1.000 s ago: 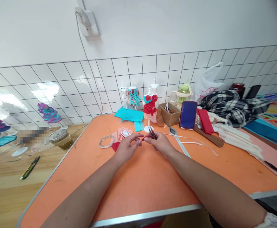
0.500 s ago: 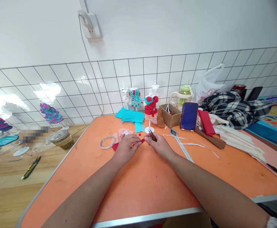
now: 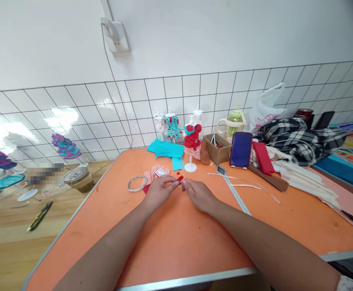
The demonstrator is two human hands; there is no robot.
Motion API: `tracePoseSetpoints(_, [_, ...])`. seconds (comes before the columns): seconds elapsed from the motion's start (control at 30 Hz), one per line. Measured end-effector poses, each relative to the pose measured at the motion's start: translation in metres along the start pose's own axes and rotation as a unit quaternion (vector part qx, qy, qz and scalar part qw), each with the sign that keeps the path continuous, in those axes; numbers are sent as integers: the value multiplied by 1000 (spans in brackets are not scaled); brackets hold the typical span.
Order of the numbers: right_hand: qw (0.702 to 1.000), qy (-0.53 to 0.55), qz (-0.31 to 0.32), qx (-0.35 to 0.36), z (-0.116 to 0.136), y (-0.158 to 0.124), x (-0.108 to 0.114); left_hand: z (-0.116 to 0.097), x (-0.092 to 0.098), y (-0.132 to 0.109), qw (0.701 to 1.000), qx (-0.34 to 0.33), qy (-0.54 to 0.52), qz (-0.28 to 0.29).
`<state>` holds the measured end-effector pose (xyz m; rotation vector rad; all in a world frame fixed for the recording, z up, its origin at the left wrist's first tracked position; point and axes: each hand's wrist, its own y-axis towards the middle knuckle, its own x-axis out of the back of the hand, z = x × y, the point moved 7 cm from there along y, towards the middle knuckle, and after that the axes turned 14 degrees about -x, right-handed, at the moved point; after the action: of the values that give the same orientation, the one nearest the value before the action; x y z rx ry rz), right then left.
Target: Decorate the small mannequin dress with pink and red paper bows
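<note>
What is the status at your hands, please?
Left hand pinching small red piece. Right hand close beside it. Red-dressed miniature mannequin standing just beyond.

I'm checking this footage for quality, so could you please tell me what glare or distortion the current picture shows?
Head view: bright glare whitens wall tiles at left; head view: those tiles skew toward the sides, top right corner darkened; head view: pixelated patch over the wooden table; head view: red scrap at left hand shows little detail.
</note>
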<state>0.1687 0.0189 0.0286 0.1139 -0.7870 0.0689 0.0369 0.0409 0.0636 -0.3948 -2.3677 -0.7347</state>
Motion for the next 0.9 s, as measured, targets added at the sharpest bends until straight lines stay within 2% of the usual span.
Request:
tracePoseSetpoints(0.17, [1000,-6,8,-1,0,0,-2,2,-7,-2,1000,-9,-11,15])
tracePoseSetpoints(0.4, [997,68,30,-1,0,5,-3,-6,-11,-1,997,-33,-55,34])
tracePoseSetpoints(0.6, [992,122,27,15,3,6,-3,-3,-9,0,996,-8,-85,-2])
tracePoseSetpoints(0.9, [995,97,28,5,1,7,-5,2,-15,-1,989,-19,-145,4])
